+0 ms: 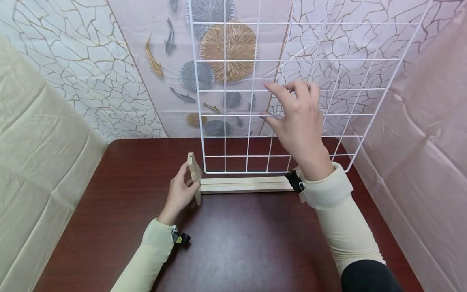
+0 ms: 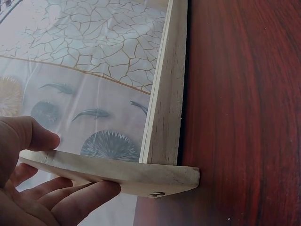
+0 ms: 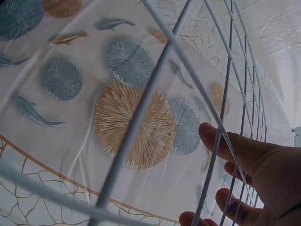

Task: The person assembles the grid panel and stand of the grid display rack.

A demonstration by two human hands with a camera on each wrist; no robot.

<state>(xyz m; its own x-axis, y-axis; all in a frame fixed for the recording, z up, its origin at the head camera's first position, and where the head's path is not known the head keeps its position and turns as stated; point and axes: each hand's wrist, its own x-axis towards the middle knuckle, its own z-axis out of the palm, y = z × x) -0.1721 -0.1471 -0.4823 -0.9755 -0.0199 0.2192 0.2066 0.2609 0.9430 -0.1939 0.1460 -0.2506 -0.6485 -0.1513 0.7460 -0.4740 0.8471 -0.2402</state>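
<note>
My left hand [image 1: 180, 192] pinches the light wooden end board [image 1: 195, 176], thumb on one face and fingers on the other. This board stands upright at the left end of a long wooden rail [image 1: 244, 185]; in the left wrist view the rail [image 2: 167, 94] meets it at a right angle. Above the rail rises a white wire grid [image 1: 248, 137], its bottom edge just behind the rail in the head view. With bent fingers, my right hand [image 1: 300, 117] holds the grid wires. Thumb and fingers [image 3: 235, 209] show among the wires in the right wrist view; their exact contact is partly hidden.
The dark red table [image 1: 233, 243] extends in front of the rail. Behind the grid hangs a patterned backdrop [image 1: 142, 97] with fish and round leaves. Pale cloth walls stand along the left [image 1: 40, 134] and right [image 1: 423, 134] sides.
</note>
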